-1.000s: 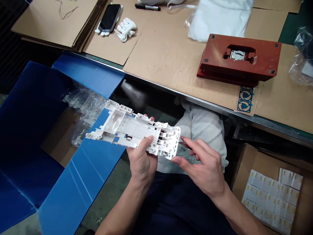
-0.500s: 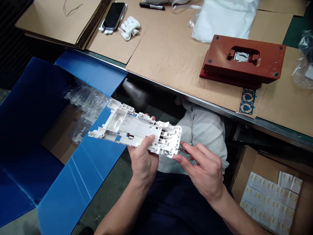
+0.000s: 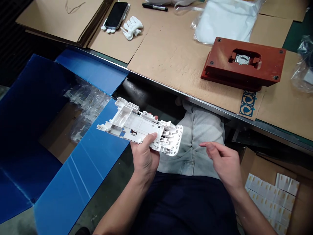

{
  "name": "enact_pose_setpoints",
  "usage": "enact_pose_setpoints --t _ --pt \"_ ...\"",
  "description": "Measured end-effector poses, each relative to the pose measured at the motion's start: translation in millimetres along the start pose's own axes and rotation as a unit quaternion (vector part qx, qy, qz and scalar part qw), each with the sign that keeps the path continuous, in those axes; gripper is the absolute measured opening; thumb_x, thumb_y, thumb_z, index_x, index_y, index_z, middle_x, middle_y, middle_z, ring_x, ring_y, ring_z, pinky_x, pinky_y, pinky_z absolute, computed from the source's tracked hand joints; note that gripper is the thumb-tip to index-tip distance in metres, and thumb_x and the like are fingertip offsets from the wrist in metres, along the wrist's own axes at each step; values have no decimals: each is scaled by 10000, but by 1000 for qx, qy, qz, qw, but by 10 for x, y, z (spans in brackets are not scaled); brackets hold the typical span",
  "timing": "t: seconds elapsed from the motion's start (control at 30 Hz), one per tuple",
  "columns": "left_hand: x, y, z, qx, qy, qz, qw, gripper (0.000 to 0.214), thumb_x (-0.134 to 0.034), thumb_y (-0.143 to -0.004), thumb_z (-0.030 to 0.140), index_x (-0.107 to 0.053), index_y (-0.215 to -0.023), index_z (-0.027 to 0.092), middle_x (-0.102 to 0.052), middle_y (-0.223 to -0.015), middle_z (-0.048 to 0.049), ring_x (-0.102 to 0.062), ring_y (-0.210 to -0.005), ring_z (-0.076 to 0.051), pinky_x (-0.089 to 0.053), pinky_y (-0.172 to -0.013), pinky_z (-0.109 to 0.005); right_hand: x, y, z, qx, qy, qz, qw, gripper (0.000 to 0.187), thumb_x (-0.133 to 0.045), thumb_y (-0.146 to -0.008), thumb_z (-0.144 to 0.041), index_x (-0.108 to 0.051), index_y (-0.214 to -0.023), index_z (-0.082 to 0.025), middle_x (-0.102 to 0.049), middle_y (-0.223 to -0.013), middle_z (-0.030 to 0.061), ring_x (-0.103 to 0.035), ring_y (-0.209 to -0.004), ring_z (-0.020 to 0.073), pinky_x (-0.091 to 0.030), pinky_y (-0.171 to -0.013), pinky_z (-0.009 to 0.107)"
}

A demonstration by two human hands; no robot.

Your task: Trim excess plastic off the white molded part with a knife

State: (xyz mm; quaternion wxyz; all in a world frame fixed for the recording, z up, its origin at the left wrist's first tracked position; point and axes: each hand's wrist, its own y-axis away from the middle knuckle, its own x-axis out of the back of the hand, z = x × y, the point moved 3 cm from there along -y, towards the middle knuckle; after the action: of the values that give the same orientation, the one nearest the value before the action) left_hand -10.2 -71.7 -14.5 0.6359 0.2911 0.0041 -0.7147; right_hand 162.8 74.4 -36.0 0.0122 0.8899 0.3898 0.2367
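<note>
My left hand (image 3: 144, 158) grips a white moulded plastic part (image 3: 139, 125) from below, with the thumb across its face. The part is long and ribbed, with several small openings, and it hangs over the flap of a blue corrugated plastic bin (image 3: 81, 169). My right hand (image 3: 223, 160) is apart from the part, above my light jeans (image 3: 198, 153). Its fingers are spread a little, and no tool shows in it.
Clear plastic parts (image 3: 88, 106) lie in the bin. On the cardboard-covered bench (image 3: 171, 42) stand a red mould block (image 3: 242, 65), a phone (image 3: 116, 14), white gloves (image 3: 132, 27), a marker (image 3: 155, 7) and a white bag (image 3: 225, 23). A cardboard box (image 3: 259, 166) of packets is at lower right.
My right hand has moved away from the part to the right, and the small blade once at the part's end no longer shows. The part has turned slightly in my left hand.
</note>
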Motion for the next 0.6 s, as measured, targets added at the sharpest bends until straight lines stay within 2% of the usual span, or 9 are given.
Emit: enact_pose_setpoints --t 0.07,0.13,0.2,0.23,0.3,0.4,0.47,0.6 --pt "-7 17 -21 27 5 -9 1000 697 -715 -755 18 -598 -1373 320 -650 -1404 -34 -504 -1402 -336 -483 -1136 -510 149 -59 139 -36 54 31 997 420 -672 -890 -564 -732 -728 -180 -481 -522 -33 -437 -471 106 -343 -435 234" --pt "-15 32 -45 65 2 -27 998 639 -726 -757 48 -619 -1344 276 -664 -1383 -58 -519 -1387 -344 -506 -1110 -505 268 -100 249 -32 140 43 989 451 -746 -793 -625 -691 -707 -186 -503 -542 -32 -458 -480 114 -362 -455 244" --pt "-26 42 -68 115 3 -51 992 634 -741 -745 83 -616 -1342 255 -683 -1351 -79 -541 -1363 -359 -521 -1085 -515 362 -126 340 -6 227 39 973 447 -755 -779 -632 -731 -865 -194 -606 -659 -7 -548 -549 143 -431 -526 260" --pt "-35 45 -78 146 11 -65 987 633 -745 -744 119 -609 -1348 251 -688 -1341 -89 -548 -1354 -370 -519 -1081 -528 402 -136 379 8 259 29 965 463 -725 -818 -618 -741 -1008 -195 -651 -744 14 -590 -595 160 -462 -568 274" --pt "-62 52 -95 215 46 -103 970 594 -729 -780 287 -602 -1359 241 -676 -1353 -114 -548 -1346 -401 -504 -1076 -568 482 -157 428 33 300 4 953 510 -604 -942 -544 -665 -1297 -183 -688 -898 57 -644 -683 183 -499 -645 302" --pt "-106 100 -133 347 80 -168 919 660 -552 -861 617 -604 -1370 199 -645 -1380 -160 -571 -1312 -429 -493 -1046 -607 627 -197 370 82 310 -2 947 504 -473 -1037 -404 -529 -1480 -171 -679 -964 79 -649 -750 187 -504 -720 323" --pt "-114 173 -168 437 80 -203 872 729 -444 -895 692 -596 -1389 178 -657 -1352 -179 -624 -1249 -410 -505 -1015 -583 719 -224 235 132 282 -1 950 467 -492 -1036 -335 -537 -1479 -197 -665 -957 65 -632 -774 172 -495 -746 312" --pt "-118 392 -218 566 120 -243 779 818 -439 -866 779 -634 -1328 133 -733 -1164 -183 -715 -1055 -343 -528 -933 -473 832 -265 -134 228 239 -48 943 429 -569 -1003 -227 -586 -1432 -233 -647 -980 54 -605 -776 145 -477 -719 279"
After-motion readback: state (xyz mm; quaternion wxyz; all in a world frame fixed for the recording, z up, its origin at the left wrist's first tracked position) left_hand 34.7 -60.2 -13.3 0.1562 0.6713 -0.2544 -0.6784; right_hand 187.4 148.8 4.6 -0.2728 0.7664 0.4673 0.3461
